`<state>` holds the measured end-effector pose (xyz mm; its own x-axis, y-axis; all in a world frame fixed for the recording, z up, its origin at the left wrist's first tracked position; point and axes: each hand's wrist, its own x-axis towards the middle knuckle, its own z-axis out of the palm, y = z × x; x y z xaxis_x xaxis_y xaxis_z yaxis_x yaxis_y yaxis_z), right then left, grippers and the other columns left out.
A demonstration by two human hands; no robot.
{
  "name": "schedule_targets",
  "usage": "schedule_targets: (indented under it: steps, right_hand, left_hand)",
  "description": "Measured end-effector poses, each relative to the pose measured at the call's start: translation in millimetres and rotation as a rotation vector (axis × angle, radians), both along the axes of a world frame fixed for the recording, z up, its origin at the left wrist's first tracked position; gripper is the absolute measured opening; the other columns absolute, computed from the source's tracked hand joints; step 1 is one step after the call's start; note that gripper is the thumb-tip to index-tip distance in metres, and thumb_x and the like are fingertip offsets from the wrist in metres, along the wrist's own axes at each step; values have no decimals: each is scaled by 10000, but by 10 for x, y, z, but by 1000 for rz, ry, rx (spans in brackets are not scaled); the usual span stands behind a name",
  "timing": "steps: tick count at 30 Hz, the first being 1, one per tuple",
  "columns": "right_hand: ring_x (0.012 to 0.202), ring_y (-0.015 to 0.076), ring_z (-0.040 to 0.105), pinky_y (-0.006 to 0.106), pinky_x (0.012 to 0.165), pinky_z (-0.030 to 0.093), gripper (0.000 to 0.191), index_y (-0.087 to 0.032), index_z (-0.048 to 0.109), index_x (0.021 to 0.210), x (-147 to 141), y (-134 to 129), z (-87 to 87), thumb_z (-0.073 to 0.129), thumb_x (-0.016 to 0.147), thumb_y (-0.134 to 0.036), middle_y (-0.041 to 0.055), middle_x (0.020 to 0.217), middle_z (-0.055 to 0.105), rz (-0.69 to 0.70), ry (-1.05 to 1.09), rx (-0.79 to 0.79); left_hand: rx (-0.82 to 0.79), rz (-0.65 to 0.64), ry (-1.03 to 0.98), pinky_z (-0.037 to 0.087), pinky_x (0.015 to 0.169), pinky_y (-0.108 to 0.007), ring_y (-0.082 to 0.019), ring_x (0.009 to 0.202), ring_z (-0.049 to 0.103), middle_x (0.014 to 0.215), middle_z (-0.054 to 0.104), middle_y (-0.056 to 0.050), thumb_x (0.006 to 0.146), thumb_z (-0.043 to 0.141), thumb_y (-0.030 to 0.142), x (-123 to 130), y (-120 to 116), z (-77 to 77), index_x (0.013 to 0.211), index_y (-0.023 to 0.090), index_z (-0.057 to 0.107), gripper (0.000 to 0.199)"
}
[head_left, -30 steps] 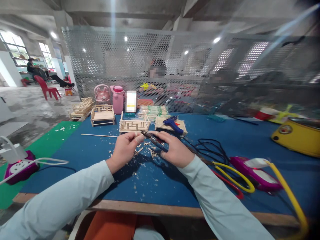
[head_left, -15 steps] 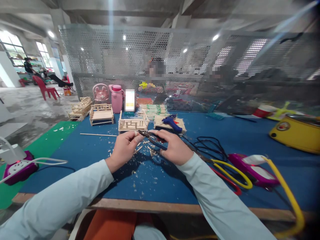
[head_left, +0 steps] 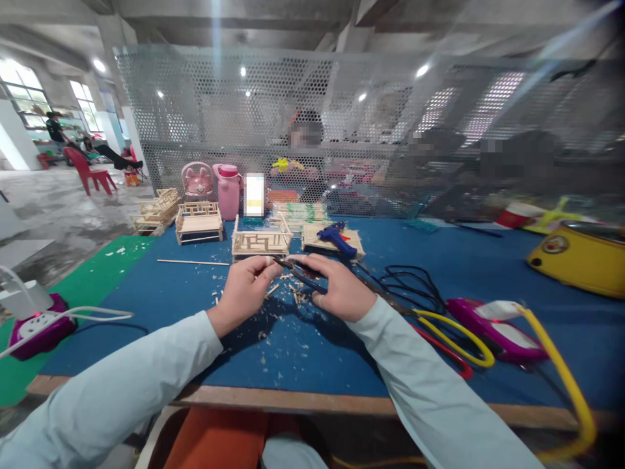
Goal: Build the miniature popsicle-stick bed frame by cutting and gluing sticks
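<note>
My right hand (head_left: 346, 288) is closed round the dark blue handles of a pair of pliers (head_left: 308, 281), whose jaws point left. At the jaw tips, my left hand (head_left: 243, 288) is closed in a pinch; whatever small piece lies between its fingers is hidden. Just beyond the hands stands a miniature wooden bench (head_left: 261, 246) made of thin sticks. Short stick offcuts (head_left: 296, 296) and pale shavings are scattered on the blue tabletop (head_left: 170, 345) below. A thin wooden stick (head_left: 193, 262) lies to the left of my left hand.
A blue glue gun (head_left: 338, 238) rests on a wooden piece. Another miniature bench (head_left: 199, 225) and a pink bottle (head_left: 228, 195) stand behind. Yellow-handled scissors (head_left: 459, 335), a purple power strip (head_left: 502, 342) and a yellow pot (head_left: 581, 260) are on the right. A perforated screen (head_left: 195, 111) rises behind.
Both hands stay almost in place, with the pliers' jaws still at the left fingertips. The view has shifted very slightly.
</note>
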<state>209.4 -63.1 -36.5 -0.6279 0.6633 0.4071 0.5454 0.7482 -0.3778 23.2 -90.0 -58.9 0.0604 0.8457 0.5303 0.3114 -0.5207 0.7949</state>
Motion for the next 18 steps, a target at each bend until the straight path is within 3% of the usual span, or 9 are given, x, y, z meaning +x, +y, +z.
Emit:
schedule_targets:
  steps: [11, 18]
  right_hand:
    - [947, 214, 522, 384, 873, 406, 694, -180, 495, 1179, 8, -8, 14, 454, 497, -57, 80, 1025, 560, -7, -7, 31]
    - [1002, 219, 510, 400, 903, 392, 706, -197, 481, 1189, 15, -10, 20, 455, 498, -54, 79, 1088, 555, 15, 3, 6]
  left_hand:
    - [25, -14, 16, 261, 501, -201, -76, 534, 314, 529, 363, 40, 802, 483, 326, -4, -2, -17, 584, 134, 508, 291]
    - [33, -6, 32, 266, 512, -203, -76, 537, 321, 529, 364, 40, 806, 479, 328, 4, -5, -6, 576, 136, 503, 300]
